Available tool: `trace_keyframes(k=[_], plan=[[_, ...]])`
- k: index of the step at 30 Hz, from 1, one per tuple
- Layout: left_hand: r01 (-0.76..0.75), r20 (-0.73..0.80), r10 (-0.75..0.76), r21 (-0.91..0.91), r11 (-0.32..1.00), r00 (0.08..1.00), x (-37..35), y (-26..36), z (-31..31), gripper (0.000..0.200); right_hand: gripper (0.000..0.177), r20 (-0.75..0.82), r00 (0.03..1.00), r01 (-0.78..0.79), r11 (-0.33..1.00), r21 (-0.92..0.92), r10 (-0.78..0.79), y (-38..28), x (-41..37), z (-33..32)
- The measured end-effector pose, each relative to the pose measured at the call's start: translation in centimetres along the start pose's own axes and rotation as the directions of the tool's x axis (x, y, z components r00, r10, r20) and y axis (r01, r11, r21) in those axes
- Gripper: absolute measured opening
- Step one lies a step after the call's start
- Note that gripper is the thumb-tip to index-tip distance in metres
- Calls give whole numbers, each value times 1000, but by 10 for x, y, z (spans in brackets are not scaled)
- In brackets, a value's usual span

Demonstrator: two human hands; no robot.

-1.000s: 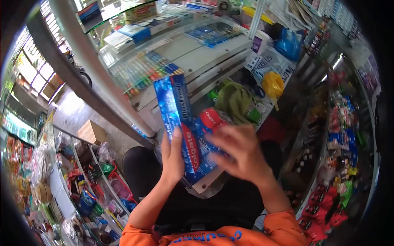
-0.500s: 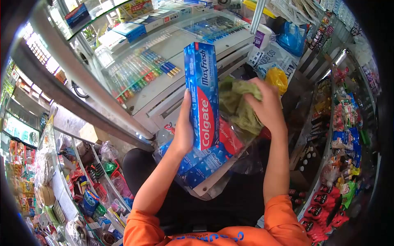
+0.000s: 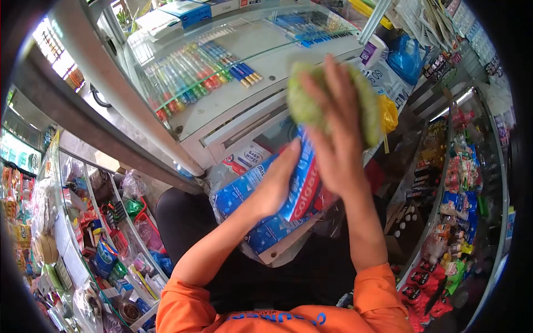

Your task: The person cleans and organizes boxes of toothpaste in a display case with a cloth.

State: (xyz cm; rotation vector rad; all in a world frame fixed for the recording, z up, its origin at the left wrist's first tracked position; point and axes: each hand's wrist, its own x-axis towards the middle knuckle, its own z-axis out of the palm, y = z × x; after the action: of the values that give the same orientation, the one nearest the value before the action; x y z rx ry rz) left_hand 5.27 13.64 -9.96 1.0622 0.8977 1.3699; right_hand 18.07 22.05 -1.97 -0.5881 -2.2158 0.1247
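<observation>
My left hand [image 3: 280, 186] grips a blue and red Colgate toothpaste box [image 3: 304, 201] by its side, above my lap. Over the box's upper end is my right hand [image 3: 338, 141], blurred by motion, its fingers pressed on a fuzzy green cloth [image 3: 301, 94]. Cloth and hand cover much of the box. Below lie more blue toothpaste boxes [image 3: 236, 194] in clear plastic wrapping, beside a baby wipes pack [image 3: 252, 155].
A glass display case [image 3: 222, 114] with rows of pens [image 3: 205, 72] stands ahead. A metal post [image 3: 130, 94] rises at the left. Packed shelves line both sides. A yellow plastic bag [image 3: 388, 114] and a blue bag [image 3: 408, 58] sit to the right.
The toothpaste box has tilted and come lower, showing less of its front. My right hand has swung the green cloth up and over the box's upper end.
</observation>
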Motion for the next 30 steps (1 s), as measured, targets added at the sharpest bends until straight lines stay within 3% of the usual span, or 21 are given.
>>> trace_keyframes(k=[1, 2, 4, 5, 6, 8, 10, 12, 13, 14, 16, 17, 20, 22, 23, 26, 27, 28, 30], plan=[[142, 87, -131, -133, 981, 988, -4, 7, 2, 64, 60, -58, 997, -44, 999, 5, 44, 8, 6, -4], [139, 91, -127, -141, 980, 988, -7, 12, 3, 64, 60, -53, 998, -43, 999, -3, 42, 4, 5, -4], [169, 34, -166, -223, 960, 986, -12, 19, 3, 64, 56, -35, 981, -178, 951, 253, 193, -13, -7, -2], [65, -22, -72, -231, 971, 997, -12, 17, 2, 62, 57, 9, 992, -121, 970, 211, 122, -24, -21, 0], [57, -25, -65, -235, 970, 998, -14, 13, -5, 62, 61, 86, 988, -145, 956, 255, 127, -38, -41, 7], [-46, -58, 41, -96, 994, 998, -21, 4, -25, 60, 66, 234, 969, -127, 970, 205, 77, -70, -87, 14], [-31, -26, 30, -27, 999, 999, -22, -1, -34, 57, 62, 276, 959, -132, 966, 220, 68, -83, -106, 18], [-236, -96, 246, 101, 966, 965, -28, -3, -19, 54, 60, 285, 958, -65, 993, 94, 36, -86, -97, 10], [-339, 114, 320, 254, 906, 941, -26, -2, -25, 58, 59, 253, 966, -82, 994, 76, 61, -84, -78, 4], [-165, 137, 148, 118, 979, 979, -24, 9, -17, 59, 59, 160, 985, -80, 995, 55, 70, -77, -62, 3], [-317, 119, 302, 151, 936, 946, -20, 7, -7, 60, 59, -17, 997, -79, 997, 26, 80, -61, -27, -1], [-73, 100, 76, -36, 997, 992, -25, 25, 5, 63, 62, -63, 993, -98, 995, -7, 97, -53, -12, -6], [-58, 151, 54, 23, 998, 987, -26, 31, 4, 68, 57, -137, 960, -215, 954, 209, 246, -49, 6, -10], [-198, 45, 197, 2, 980, 979, -26, 38, 6, 64, 58, -78, 972, -206, 962, 181, 223, -64, -2, -1], [-192, 68, 195, -52, 980, 978, -21, 30, 0, 64, 59, -33, 974, -218, 969, 119, 223, -73, -12, 2], [-305, 80, 300, 51, 951, 951, -19, 17, -16, 59, 64, 102, 953, -297, 946, 132, 285, -103, -60, 14], [-233, 78, 237, -49, 971, 968, -18, 16, -18, 60, 67, 139, 939, -331, 938, 106, 316, -113, -77, 18], [-241, 76, 244, -39, 970, 967, -20, 13, -21, 60, 70, 154, 939, -326, 938, 114, 308, -122, -90, 20], [-483, 129, 467, 302, 822, 875, -23, 3, -24, 63, 76, 180, 930, -351, 921, 171, 321, -133, -116, 27]])
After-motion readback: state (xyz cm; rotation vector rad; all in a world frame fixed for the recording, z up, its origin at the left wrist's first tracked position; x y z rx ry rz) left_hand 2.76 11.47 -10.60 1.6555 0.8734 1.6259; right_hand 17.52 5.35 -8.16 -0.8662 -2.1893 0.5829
